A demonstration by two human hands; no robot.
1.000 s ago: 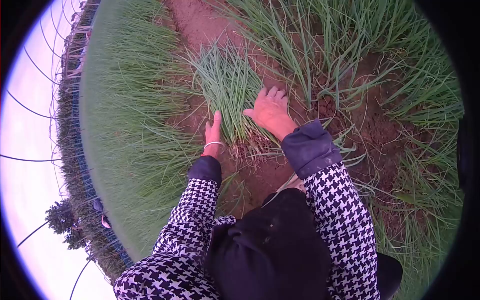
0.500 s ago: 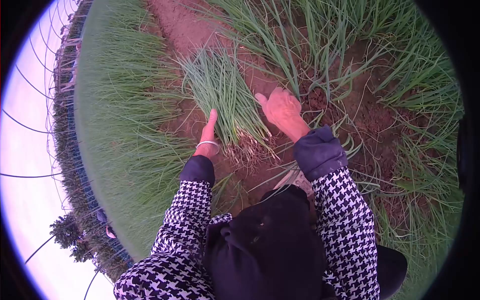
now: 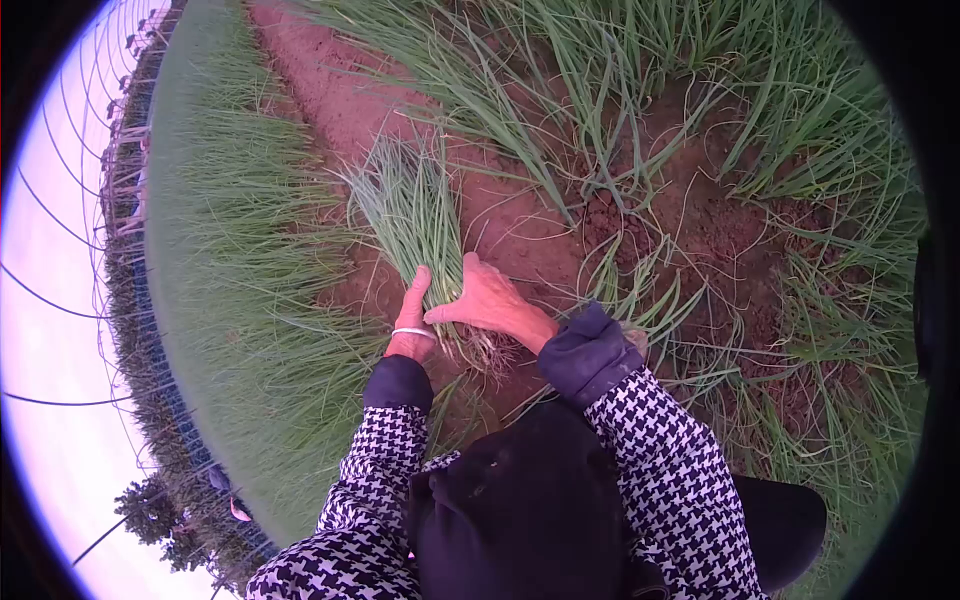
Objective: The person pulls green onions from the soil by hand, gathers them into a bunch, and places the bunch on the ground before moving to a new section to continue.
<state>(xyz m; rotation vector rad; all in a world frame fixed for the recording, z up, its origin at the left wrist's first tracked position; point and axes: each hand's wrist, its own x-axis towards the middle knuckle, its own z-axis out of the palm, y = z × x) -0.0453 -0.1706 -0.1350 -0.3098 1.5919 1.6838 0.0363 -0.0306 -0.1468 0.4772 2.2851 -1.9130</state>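
Note:
A bundle of green onions (image 3: 405,205) lies in the furrow, its green tops pointing away from me and its pale, rooty ends towards me. My left hand (image 3: 410,318), with a white bangle at the wrist, grips the bundle's left side, thumb on top. From the right, my right hand (image 3: 490,305) closes round the lower stems, its thumb reaching across to the left thumb. The undersides of both hands' fingers are hidden. Below the hands, the tangled roots (image 3: 490,355) stick out.
Standing green onions (image 3: 240,220) grow densely to the left, and taller ones (image 3: 640,80) at the upper right. Bare reddish soil (image 3: 340,95) runs up the furrow. Loose leaves (image 3: 650,290) lie right of my hands. Netting and hoops (image 3: 165,340) line the far left.
My right hand has moved left and down from open soil onto the bundle's lower stems. The bundle now looks narrower, squeezed between both hands.

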